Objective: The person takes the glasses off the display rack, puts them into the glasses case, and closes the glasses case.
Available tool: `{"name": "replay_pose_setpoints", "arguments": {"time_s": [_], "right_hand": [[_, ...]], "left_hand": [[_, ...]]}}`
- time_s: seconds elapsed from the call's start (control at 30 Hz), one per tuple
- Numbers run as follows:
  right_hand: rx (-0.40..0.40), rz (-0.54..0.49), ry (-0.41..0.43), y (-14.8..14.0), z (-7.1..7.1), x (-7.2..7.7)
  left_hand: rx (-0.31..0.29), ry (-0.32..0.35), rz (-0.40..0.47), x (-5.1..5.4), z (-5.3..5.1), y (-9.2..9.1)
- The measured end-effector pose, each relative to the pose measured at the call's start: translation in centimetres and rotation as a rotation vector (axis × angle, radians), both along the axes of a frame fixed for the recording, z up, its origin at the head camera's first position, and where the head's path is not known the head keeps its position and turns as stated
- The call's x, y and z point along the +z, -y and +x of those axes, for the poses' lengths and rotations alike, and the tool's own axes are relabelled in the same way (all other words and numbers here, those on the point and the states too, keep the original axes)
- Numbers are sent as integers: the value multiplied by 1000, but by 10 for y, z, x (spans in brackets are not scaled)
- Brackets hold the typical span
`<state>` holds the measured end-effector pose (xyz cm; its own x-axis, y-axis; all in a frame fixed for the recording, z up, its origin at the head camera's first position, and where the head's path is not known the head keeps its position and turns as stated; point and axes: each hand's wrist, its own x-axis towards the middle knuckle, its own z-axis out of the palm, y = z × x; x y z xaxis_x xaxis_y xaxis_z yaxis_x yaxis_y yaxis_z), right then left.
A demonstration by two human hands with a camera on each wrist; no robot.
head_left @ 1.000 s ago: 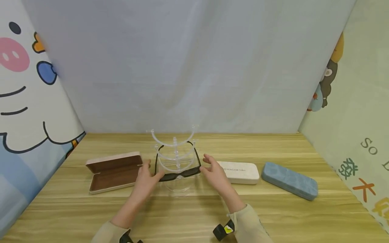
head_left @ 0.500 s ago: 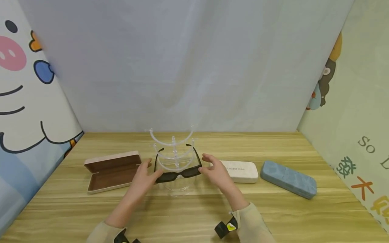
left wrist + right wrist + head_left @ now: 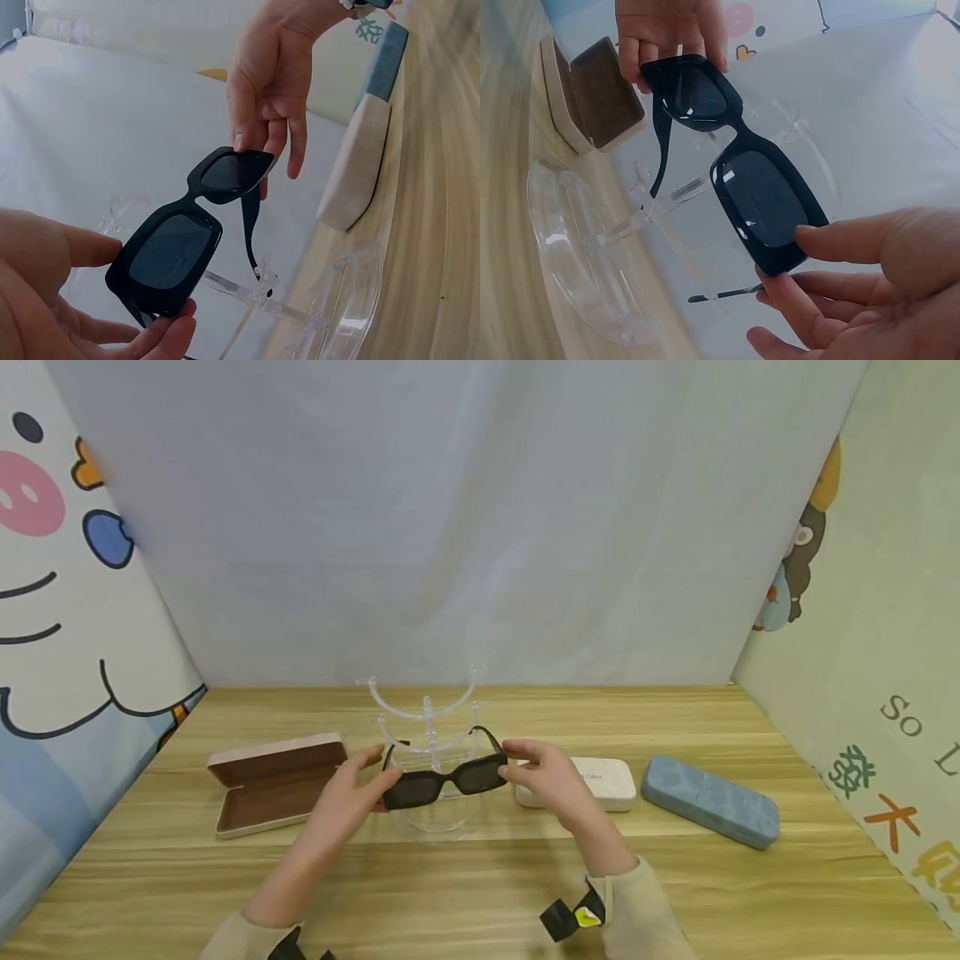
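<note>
Black sunglasses (image 3: pixel 415 788) with rectangular dark lenses are held between both hands, temples unfolded and pointing back. My left hand (image 3: pixel 347 793) pinches the left end of the frame, thumb and fingers at the hinge corner. At the other end my right hand (image 3: pixel 551 781) pinches the right corner, its thumb on the lens edge in the right wrist view. A clear tiered display stand (image 3: pixel 431 735) rises just behind the sunglasses, which cover part of it. In the left wrist view one temple (image 3: pixel 251 225) reaches down close to the stand's arm; whether they touch I cannot tell.
An open case (image 3: pixel 281 785) with brown lining lies left of the stand. To the right are a closed white glasses case (image 3: pixel 607 783), partly behind my right hand, and a closed blue case (image 3: pixel 711 802). A pale cloth (image 3: pixel 480 527) hangs behind the wooden table (image 3: pixel 465 902).
The sunglasses have come up and forward from the stand, and their lenses now tilt more toward the head view. Both hands moved with them, the right one shifting slightly rightward.
</note>
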<state>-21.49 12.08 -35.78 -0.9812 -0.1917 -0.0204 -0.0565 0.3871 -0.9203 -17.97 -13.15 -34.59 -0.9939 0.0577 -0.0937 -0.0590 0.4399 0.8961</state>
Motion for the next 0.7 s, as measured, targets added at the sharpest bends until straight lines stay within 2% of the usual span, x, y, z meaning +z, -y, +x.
{"name": "replay_pose_setpoints", "arguments": {"time_s": [0.33, 0.7], "right_hand": [[28, -38, -3, -6, 9, 17], [32, -62, -20, -13, 18, 32]], "left_hand": [[0, 8, 65, 16, 8, 1], [-96, 30, 167, 32, 20, 9]]}}
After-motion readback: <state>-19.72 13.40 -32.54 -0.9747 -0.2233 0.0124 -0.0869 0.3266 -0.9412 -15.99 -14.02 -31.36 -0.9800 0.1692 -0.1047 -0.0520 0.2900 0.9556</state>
